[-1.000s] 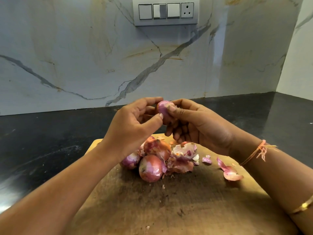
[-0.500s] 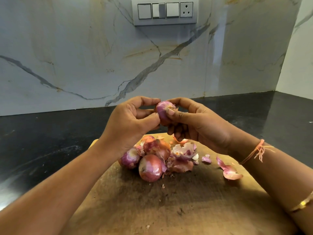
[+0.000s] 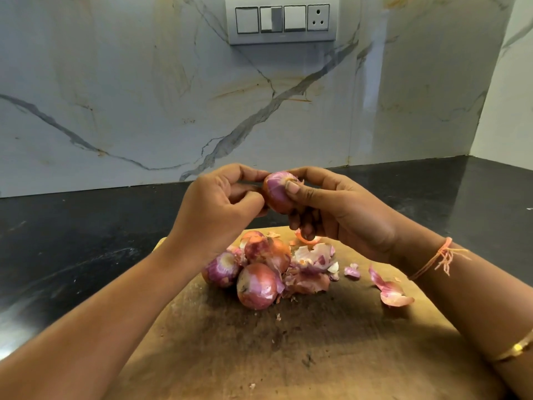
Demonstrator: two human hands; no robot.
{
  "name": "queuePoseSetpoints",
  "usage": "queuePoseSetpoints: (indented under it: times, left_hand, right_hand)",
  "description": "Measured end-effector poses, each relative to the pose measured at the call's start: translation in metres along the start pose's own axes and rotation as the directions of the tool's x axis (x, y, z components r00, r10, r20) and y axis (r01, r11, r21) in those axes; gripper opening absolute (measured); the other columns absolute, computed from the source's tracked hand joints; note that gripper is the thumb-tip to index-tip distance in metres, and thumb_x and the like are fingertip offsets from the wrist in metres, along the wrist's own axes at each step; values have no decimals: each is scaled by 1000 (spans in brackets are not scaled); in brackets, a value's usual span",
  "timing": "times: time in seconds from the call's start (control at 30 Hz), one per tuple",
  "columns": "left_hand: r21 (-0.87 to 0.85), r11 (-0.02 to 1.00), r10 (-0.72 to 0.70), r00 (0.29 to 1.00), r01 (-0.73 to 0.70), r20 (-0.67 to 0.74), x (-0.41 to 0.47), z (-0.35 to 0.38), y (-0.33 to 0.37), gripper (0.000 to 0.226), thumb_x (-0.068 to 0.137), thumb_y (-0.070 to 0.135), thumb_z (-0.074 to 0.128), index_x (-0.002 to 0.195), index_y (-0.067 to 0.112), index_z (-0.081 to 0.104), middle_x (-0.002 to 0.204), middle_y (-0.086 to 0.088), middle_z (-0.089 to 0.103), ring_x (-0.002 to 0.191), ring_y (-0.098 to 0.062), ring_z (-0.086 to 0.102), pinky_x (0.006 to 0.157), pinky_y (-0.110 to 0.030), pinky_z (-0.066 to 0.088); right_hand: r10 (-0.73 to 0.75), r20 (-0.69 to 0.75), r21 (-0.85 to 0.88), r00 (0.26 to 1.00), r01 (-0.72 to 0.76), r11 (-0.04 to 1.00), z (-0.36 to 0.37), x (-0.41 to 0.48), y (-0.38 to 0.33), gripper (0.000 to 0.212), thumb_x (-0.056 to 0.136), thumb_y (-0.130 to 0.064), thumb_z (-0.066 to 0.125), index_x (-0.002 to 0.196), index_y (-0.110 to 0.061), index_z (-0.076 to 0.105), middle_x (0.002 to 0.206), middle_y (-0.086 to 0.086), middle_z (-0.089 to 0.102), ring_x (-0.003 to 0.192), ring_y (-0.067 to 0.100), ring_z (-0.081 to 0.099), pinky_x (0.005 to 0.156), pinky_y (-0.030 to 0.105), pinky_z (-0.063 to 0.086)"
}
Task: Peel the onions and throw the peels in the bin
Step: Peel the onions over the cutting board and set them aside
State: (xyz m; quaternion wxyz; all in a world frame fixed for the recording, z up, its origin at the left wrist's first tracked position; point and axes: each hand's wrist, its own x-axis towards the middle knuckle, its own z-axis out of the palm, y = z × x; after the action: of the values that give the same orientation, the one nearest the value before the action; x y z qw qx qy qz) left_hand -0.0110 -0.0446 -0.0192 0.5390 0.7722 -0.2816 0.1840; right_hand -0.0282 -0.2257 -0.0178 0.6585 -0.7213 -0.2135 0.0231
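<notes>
Both hands are up w/ one onion (image 3: 277,194) btw them, held above the board. The left hand (image 3: 219,206) is curled, thumb + index tip pinching the onion's left side. The right hand (image 3: 340,209) wraps it from the other side. Its thumb (image 3: 294,187) presses on the top, where a bit of dry skin sticks up, and the other fingers are tucked underneath. So both are gripping the same onion, neither is loose.

Straight below the hands, btw the two forearms, the onion pile (image 3: 256,285) sits on the wooden cutting board (image 3: 288,356). It's a few onions touching each other, closest to the left wrist, skins mostly on afaict. Just beside the pile, under the right hand, is a heap of peels (image 3: 313,264), pale pink and papery. One curved pink peel (image 3: 389,290) lies apart from the heap, near the right forearm, not far from the orange thread (image 3: 438,258) on that wrist. There's a gold bangle (image 3: 516,349) further up the same arm.

The board is on a black countertop (image 3: 72,241) that spreads out past both arms. Beyond the hands is a marble wall (image 3: 144,96) w/ a switch panel (image 3: 281,20) high above them.
</notes>
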Motion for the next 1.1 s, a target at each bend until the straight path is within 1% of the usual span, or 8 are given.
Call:
queuePoseSetpoints:
  times: [0.1,0.2,0.23,0.33,0.43,0.7,0.93,1.1]
  left_hand:
    - [59,996,58,998,-59,33,-3,0,-1,24,79,26,58,101,33,64,84,6,75,81,-24,71,77,-45,59]
    - [115,970,207,976,-214,74,-2,-3,-1,29,81,31,64,110,31,61,100,12,69,90,-5,68,73,-20,56]
    - [152,947,271,959,-281,85,-1,-3,-1,32,81,35,65,113,30,60,107,12,65,94,-5,66,74,-18,55]
    - [243,840,467,874,-486,135,2,-4,-5,33,83,33,68,114,23,59,111,3,57,99,-16,63,78,-31,58]
    - [278,762,562,810,-586,168,4,-4,-6,28,85,26,67,109,18,54,109,0,54,99,-20,60,79,-37,57]
    - [293,755,553,809,-587,198,4,-6,-7,24,86,31,64,104,19,53,103,0,55,95,-22,63,78,-42,56]
    - [387,701,576,796,-598,186,3,-8,-8,16,85,34,60,92,22,52,97,-2,58,91,-10,57,76,-28,53]
    - [375,719,542,810,-585,225,3,-7,-9,29,87,35,59,112,23,51,104,-2,56,94,-19,62,75,-40,57]
  right_hand:
    - [12,-22,18,1000,-11,1000,-1,0,-1,46,80,-37,56,115,-8,59,88,15,56,65,18,47,53,23,38]
    - [60,-32,60,998,-58,997,-3,-3,-4,43,77,-43,53,101,-8,61,74,5,51,54,7,42,53,22,31]
    - [83,-29,65,996,-81,995,-3,-3,-5,41,76,-45,52,94,-10,60,67,2,47,52,7,38,54,23,28]
    - [128,-5,77,992,-127,989,-3,-5,-8,38,76,-48,51,84,-11,56,55,-3,38,49,9,28,53,25,22]
    - [138,2,67,990,-138,988,-3,-6,-9,39,75,-49,51,80,-11,54,53,-3,34,49,10,24,52,25,20]
    - [138,-23,30,990,-138,990,-2,-6,-8,37,75,-50,52,74,-13,54,54,-2,32,49,10,24,51,25,21]
    - [149,-25,43,989,-148,988,-2,-5,-7,38,78,-50,51,74,-12,54,52,-3,33,48,11,25,50,24,24]
    - [173,-47,31,984,-172,985,-2,-5,-6,37,89,-47,47,74,-13,54,53,-3,33,48,10,25,50,23,24]
